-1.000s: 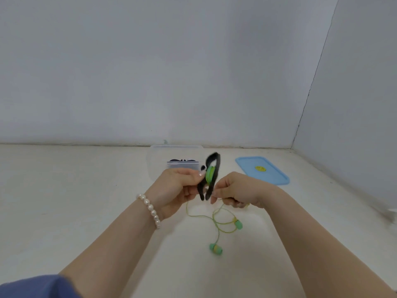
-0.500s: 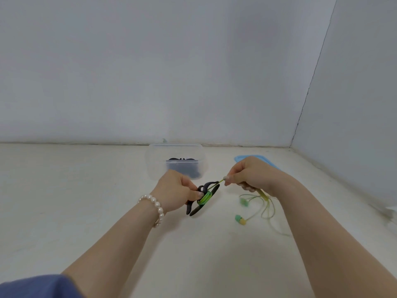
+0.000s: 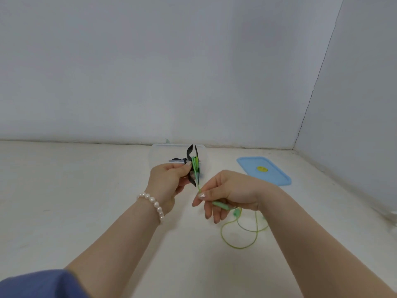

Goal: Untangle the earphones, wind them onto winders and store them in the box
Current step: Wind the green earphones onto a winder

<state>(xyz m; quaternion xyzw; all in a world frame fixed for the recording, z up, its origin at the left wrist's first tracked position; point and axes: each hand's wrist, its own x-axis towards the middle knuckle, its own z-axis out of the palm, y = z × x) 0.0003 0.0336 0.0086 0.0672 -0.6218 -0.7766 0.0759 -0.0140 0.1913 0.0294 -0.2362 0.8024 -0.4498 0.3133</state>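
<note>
A blue sleeve [image 3: 38, 282] sits at the near left. Loose green earphone cable [image 3: 240, 235] lies looped on the white counter [image 3: 64, 211] toward its right side, under the right wrist. The right hand [image 3: 227, 192] pinches the cable taut between thumb and forefinger, other fingers spread. The left hand [image 3: 169, 179], with a pearl bracelet [image 3: 153, 204] on its wrist, grasps the black winder [image 3: 194, 164] held upright above the counter, green cable wrapped round its middle. Behind it the clear box [image 3: 155, 155] stands near the counter's back edge, something dark inside; the blue lid [image 3: 264, 171] lies flat to its right, apart
</note>
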